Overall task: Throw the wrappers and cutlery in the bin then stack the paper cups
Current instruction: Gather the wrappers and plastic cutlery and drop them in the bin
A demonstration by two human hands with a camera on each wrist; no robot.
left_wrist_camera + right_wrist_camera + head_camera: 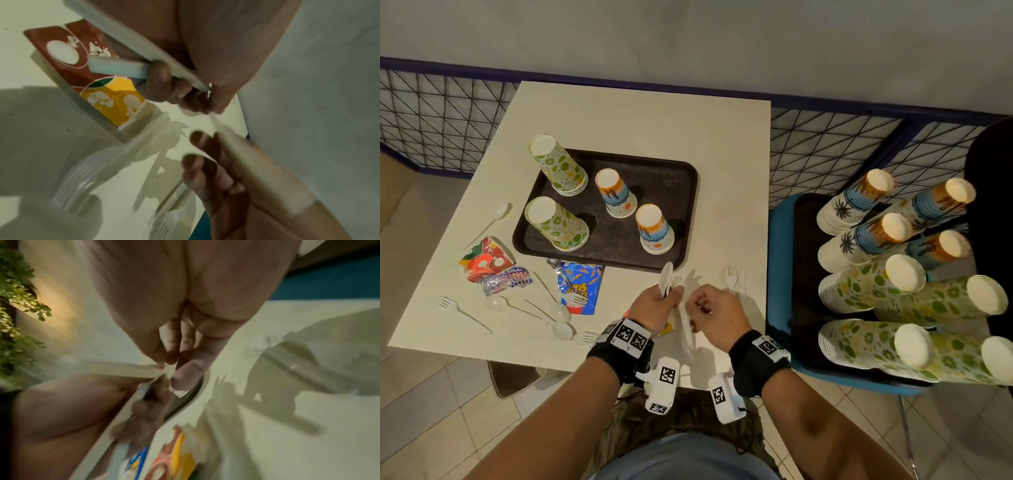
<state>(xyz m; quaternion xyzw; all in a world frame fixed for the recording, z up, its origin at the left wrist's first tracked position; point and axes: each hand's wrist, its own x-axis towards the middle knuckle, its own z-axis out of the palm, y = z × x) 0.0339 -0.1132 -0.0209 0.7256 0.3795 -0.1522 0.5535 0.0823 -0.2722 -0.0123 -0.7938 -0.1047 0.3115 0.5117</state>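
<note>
The person stands at the near edge of the white bench [640,116], both hands low over it and close together. The left hand [654,305] has its grip closed round a small bundle of white plastic cutlery [667,279], a spoon bowl sticking up above the knuckles; from the left wrist view, flat white handles [123,69] run back through the curled fingers [162,81]. The right hand [717,317] pinches the end of another white piece [686,323] between thumb and fingertips (the wrist pictures are blurred, so I cannot tell whether it is a fork or a knife).

Under the hands lies a red and yellow wrapper [68,56], mostly hidden from above. A white fork [731,277] lies just right of the hands. Further left on the bench sit a blue wrapper [582,286], a crumpled red wrapper [486,262] with a clear one [506,281] against it, and scattered spoons and forks [530,308].

Beyond the hands, a dark tray [671,192] carries four upside-down paper cups: two lime-patterned cups [558,166] on its left, two orange and blue cups [616,193] on its right, all standing apart. Off to the right, a second tray on a blue chair [779,274] holds tall stacks of cups [866,291].
</note>
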